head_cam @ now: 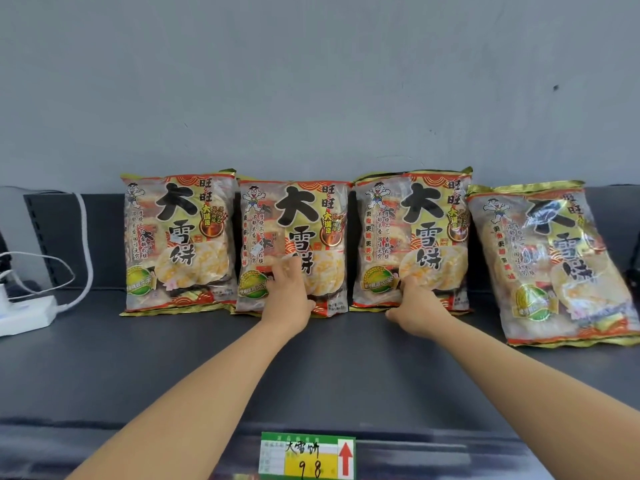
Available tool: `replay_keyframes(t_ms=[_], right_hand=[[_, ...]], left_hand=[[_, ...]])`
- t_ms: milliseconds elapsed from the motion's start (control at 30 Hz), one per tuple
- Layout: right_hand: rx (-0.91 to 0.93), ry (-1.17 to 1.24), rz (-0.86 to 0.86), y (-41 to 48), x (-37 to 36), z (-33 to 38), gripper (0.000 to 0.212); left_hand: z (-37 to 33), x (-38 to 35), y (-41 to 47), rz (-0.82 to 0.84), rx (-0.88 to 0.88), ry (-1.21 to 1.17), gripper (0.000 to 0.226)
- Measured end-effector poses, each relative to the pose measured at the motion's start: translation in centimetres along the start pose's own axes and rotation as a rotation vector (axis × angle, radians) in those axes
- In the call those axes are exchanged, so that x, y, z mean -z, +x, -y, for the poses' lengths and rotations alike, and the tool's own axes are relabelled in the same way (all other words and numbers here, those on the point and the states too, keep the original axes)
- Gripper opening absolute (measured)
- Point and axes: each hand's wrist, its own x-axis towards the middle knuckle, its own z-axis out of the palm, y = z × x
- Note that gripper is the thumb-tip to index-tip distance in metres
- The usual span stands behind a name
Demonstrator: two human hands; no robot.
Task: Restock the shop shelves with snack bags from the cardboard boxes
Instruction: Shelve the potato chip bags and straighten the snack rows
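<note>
While squaring the row on the shelf [346, 358], keep everything upright against the wall [311, 81]. Nudge the leaning far-right bag [550, 265] straight and snug to its neighbour. Press gently, likely brittle inside: left hand [289, 296] laid flat on the second bag [294, 237], fingers straight; right hand [415, 303] spread low on the third bag [412, 230], thumb near its bottom edge. Push low, evenly, without crushing. Centre above the price tag [308, 455].

Rice-cracker bags [178, 242]: clear w/ red-gold wave pattern, black lettering. Shelf [207, 368] dark grey. Price tag [307, 455] green/yellow, red arrow.
</note>
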Motion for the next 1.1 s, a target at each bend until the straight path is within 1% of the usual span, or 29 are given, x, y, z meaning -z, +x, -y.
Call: replay_keyframes(t_ms=[133,233,367,467,533,600,667,767,867,967,1033,1100], right_hand=[[0.009,-0.021,0.02,-0.2,0.1,0.1,0.051],[0.017,-0.04,0.054,-0.7,0.4,0.3,0.055],[0.035,-0.08,0.028,-1.3,1.3,-0.3,0.047],[-0.002,-0.093,-0.053,-1.9,2.2,-1.1,0.042],[-0.045,-0.111,-0.175,-2.3,2.9,-1.9,0.038],[-0.116,-0.155,-0.33,-2.8,4.1,-2.9,0.04],[-0.222,-0.18,-0.413,-3.4,5.5,-4.3,0.049],[-0.365,-0.167,-0.399,-3.8,6.7,-6.9,0.066],[-0.416,-0.094,-0.384,-3.8,7.3,-8.8,0.085],[-0.451,-0.122,-0.309,-4.1,9.3,-10.8,0.1],[-0.498,-0.198,-0.236,-4.5,10.7,-12.3,0.115],[-0.527,-0.186,-0.172,-4.4,11.6,-13.6,0.126]], left_hand=[[0.4,0.1,0.2,0.03,-0.018,-0.006,0.071],[0.3,0.3,0.4,0.066,-0.036,-0.028,0.069],[-0.1,0.6,-0.4,0.024,-0.041,-0.016,0.059],[-0.7,0.9,-1.1,-0.004,-0.047,0.026,0.051],[-1.1,1.1,-1.3,0.007,-0.053,0.042,0.051],[-1.8,1.4,-1.6,0.02,-0.055,0.047,0.055],[-3.1,1.5,-2.0,0.024,-0.09,0.058,0.055],[-6.7,0.9,-3.0,0.081,-0.222,0.023,0.048],[-10.8,-0.7,-3.9,0.202,-0.348,-0.064,0.048],[-14.2,-2.6,-4.2,0.286,-0.394,-0.134,0.051],[-15.9,-3.7,-4.2,0.303,-0.406,-0.143,0.053],[-17.2,-4.8,-4.1,0.31,-0.411,-0.144,0.055]])
